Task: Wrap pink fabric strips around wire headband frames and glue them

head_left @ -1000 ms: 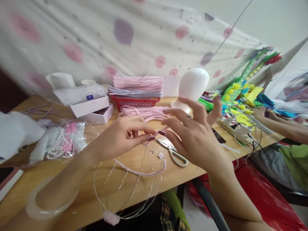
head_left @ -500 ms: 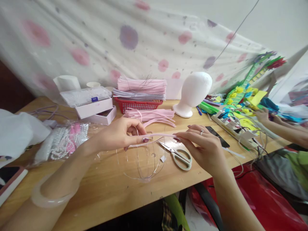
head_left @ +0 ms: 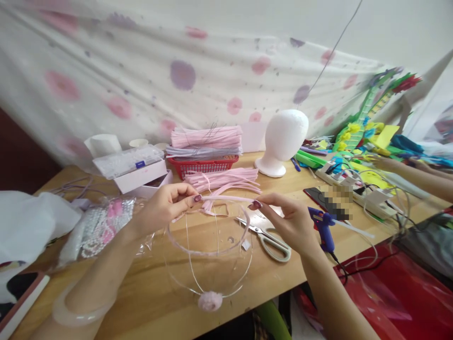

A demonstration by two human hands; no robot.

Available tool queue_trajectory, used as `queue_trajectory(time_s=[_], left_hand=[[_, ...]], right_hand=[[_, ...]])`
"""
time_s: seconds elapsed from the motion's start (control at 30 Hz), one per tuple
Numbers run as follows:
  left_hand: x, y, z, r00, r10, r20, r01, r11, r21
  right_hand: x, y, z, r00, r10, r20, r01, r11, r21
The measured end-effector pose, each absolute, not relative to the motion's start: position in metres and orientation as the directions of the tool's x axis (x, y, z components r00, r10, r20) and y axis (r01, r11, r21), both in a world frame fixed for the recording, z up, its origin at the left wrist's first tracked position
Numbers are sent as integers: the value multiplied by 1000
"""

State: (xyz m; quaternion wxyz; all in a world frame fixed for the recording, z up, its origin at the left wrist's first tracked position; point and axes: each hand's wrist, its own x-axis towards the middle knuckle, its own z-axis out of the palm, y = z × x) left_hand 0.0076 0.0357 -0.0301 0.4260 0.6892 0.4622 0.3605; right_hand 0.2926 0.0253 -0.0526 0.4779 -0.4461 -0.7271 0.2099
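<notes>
A pale pink pipe cleaner (head_left: 228,199) stretches between my hands over the table. My left hand (head_left: 170,208) pinches its left end between thumb and forefinger; my right hand (head_left: 281,215) pinches the right end the same way. Below hangs a see-through wire frame (head_left: 190,252), with a pink-wrapped ring round it and thin wires curving down to a fuzzy pink ball (head_left: 210,301). Whether the strip belongs to that ring I cannot tell. Scissors (head_left: 271,243) with pale handles lie partly open beside my right hand. Behind my hands is a bundle of pink pipe cleaners (head_left: 226,178).
A red basket (head_left: 201,166) carries more pipe cleaners. White foam head (head_left: 285,141) stands behind. At right are a blue glue gun (head_left: 322,229), phone (head_left: 323,200) and cabled power strip (head_left: 357,191). Bagged beads (head_left: 102,226) lie left. Another person's arm (head_left: 421,174) reaches in right.
The wire frame has tilted, bringing its ring and the pink ball into view below my hands. My hands have moved slightly left. The glue gun now shows beside my right hand.
</notes>
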Motion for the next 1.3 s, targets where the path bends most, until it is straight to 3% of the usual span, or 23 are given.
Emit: queue_trajectory(time_s=[0.3, 0.63, 0.93, 1.13, 1.3], left_hand=[[6, 47, -53, 338, 941, 6, 277, -106, 955], [8, 53, -62, 275, 961, 29, 177, -80, 981], [-14, 60, -59, 189, 981, 35, 77, -50, 996], [-8, 56, -57, 271, 963, -1, 97, -26, 995], [-6, 59, -60, 289, 957, -26, 107, -5, 994]], right_hand=[[294, 26, -83, -108, 834, 541, 475, 522, -708], [288, 26, -106, -63, 835, 547, 455, 512, -728], [298, 21, -104, 108, 836, 538, 444, 444, -778], [275, 23, -79, -111, 817, 565, 497, 538, -680], [261, 29, -85, -111, 855, 507, 419, 503, -756]])
